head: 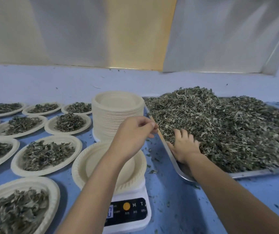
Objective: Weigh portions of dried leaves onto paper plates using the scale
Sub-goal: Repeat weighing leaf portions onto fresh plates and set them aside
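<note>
An empty paper plate [91, 164] sits on the white digital scale [128, 215] at the front centre. My left hand [132, 134] hovers above the plate's far side with loosely curled fingers, its fingertips near the rim of the metal tray [174, 159], and nothing shows in it. A big heap of dried leaves [219, 125] fills that tray on the right. My right hand [184, 146] lies in the heap's near left corner, fingers curled down into the leaves. A tall stack of empty plates [116, 114] stands behind the scale.
Several paper plates holding leaf portions [45, 154] cover the blue table on the left, from the front edge to the back. Loose leaf crumbs lie scattered on the blue surface [169, 200] between scale and tray. A wall stands behind.
</note>
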A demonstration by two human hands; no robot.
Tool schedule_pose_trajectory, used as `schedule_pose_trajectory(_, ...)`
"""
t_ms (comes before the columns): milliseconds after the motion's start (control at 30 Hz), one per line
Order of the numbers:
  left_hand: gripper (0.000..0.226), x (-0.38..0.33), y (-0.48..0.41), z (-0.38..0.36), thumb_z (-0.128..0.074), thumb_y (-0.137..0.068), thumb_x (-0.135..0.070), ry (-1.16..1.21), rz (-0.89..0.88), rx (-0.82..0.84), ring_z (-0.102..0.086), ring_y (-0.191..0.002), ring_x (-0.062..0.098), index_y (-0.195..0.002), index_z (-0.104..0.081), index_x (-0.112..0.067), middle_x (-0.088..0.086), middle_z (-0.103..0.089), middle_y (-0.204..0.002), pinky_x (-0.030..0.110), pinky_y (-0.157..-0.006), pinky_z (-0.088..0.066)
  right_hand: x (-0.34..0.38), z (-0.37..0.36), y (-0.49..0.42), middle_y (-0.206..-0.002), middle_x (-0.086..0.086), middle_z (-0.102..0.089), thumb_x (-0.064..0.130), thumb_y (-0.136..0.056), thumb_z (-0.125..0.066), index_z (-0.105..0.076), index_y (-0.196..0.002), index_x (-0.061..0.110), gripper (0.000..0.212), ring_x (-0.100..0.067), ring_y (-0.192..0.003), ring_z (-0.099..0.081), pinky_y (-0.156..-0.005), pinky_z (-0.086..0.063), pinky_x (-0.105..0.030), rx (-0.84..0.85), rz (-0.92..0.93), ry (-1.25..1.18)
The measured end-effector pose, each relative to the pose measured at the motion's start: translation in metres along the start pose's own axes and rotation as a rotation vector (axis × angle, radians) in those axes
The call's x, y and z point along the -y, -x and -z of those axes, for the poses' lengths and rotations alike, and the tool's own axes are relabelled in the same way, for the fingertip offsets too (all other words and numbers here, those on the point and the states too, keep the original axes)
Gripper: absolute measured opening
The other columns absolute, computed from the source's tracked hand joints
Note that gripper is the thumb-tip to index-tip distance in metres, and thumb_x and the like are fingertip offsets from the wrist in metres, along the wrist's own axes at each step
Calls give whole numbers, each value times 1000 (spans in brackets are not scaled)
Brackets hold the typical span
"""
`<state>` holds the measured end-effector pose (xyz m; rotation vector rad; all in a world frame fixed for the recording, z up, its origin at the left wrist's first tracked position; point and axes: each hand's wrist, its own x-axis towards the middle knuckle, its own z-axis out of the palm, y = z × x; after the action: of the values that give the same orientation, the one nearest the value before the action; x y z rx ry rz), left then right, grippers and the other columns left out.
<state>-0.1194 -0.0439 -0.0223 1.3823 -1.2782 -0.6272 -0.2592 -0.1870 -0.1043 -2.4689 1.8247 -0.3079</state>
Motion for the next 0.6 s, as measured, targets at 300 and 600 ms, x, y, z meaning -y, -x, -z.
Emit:
schedule_pose_trajectory(300,23,-2,3,-9,-53,-94,-18,-2,-6,-2,-65,-63,0,-78,-69,-22,-10,-71,-74,8,-55,-41,-17,27,12,-59,-7,-64,40,-87,-36,-60,-42,10,59,-26,-65,-61,-72,-48,-33,-111,-225,-584)
schedule_pose_trajectory(600,22,-4,4,-10,-52,-94,-16,-3,12,7,-66,-64,3,-80,-70,-19,-7,-72,-77,29,-69,-48,-5,15,3,-62,-11,-68,28,-90,-44,-66,-60,8,42,-27,-61,-62,-69,-52,-37,117,-22,-577)
